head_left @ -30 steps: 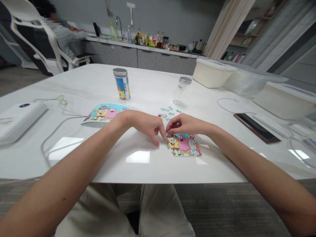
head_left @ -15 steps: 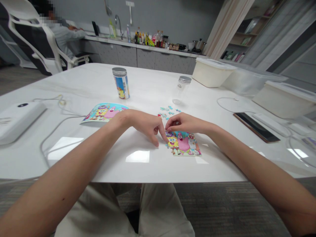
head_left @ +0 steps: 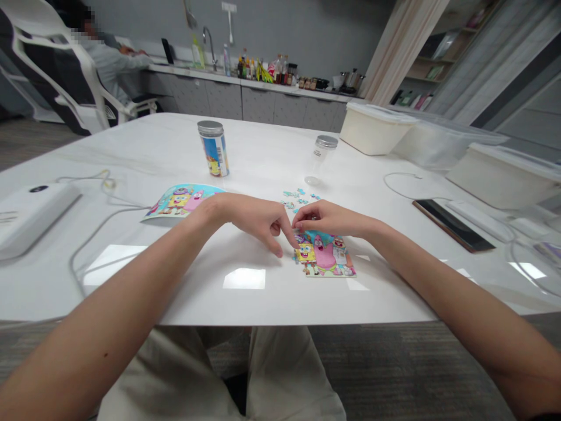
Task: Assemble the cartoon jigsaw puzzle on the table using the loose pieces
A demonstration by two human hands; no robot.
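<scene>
Puzzle (head_left: pixel 325 257) stayed put; left hand (head_left: pixel 262 220) kept its grip apart, right hand (head_left: pixel 335 217) fingertips together, contents unclear; clear jar (head_left: pixel 322 156) lettering was illegible.

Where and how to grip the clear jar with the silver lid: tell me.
Probably best round the middle of the clear jar, below its silver lid, coming from the right with the right hand: it stands upright, its round side looks reachable there, while loose puzzle pieces lie in front of it.
</scene>
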